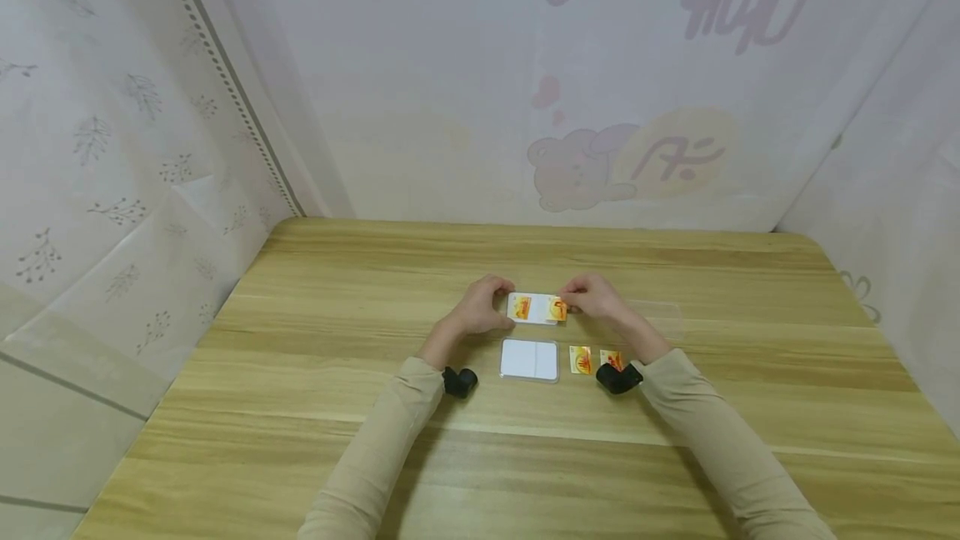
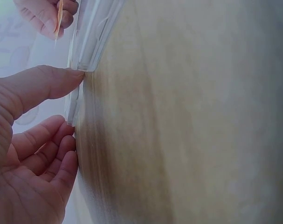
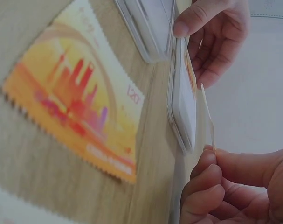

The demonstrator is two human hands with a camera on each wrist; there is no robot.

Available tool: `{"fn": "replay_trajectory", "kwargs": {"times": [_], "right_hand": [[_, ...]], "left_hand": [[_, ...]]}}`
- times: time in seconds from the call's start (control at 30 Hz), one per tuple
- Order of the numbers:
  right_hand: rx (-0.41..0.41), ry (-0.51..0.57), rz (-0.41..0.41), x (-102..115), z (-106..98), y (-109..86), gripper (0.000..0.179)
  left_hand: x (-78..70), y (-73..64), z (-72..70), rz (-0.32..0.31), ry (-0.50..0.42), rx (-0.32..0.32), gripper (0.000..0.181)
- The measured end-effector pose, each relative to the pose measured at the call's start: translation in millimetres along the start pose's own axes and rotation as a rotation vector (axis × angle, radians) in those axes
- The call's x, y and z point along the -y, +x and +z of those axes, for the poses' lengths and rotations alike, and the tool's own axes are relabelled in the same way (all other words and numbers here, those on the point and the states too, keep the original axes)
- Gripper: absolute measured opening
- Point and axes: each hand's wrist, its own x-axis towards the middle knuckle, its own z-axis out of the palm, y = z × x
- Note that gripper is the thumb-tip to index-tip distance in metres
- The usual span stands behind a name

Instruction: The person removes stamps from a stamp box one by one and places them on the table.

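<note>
My left hand (image 1: 480,308) holds the left end of a clear plastic case with a white insert (image 1: 536,312), thumb at its near corner and fingers at the far one. An orange and yellow postage stamp (image 1: 521,307) lies in the left part of that case. Thumb and forefinger of my right hand (image 1: 597,300) pinch another stamp (image 1: 557,309) by its edge, over the case's right end. In the right wrist view this pinched stamp (image 3: 208,114) shows edge-on, tilted above the white insert.
A second clear case with a white insert (image 1: 528,359) lies nearer me. To its right are two loose stamps, one yellow (image 1: 581,360), one partly behind the right wrist camera (image 1: 611,357). A transparent sheet (image 1: 666,319) lies beyond my right wrist on the wooden table (image 1: 337,273).
</note>
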Motion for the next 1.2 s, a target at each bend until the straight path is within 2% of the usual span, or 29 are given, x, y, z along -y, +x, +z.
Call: {"fn": "replay_trajectory", "kwargs": {"times": [0.33, 0.77, 1.2], "right_hand": [[-0.002, -0.024, -0.004, -9, -7, 0.8, 0.020], [0.007, -0.005, -0.003, -16, -16, -4.7, 0.021], [0.003, -0.020, 0.039, -21, -24, -8.2, 0.021]], "left_hand": [[1.9, -0.1, 0.5, 0.016, -0.015, -0.004, 0.054], [1.6, -0.1, 0.7, 0.025, -0.015, -0.013, 0.053], [2.3, 0.0, 1.4, 0.014, -0.009, -0.016, 0.052]]}}
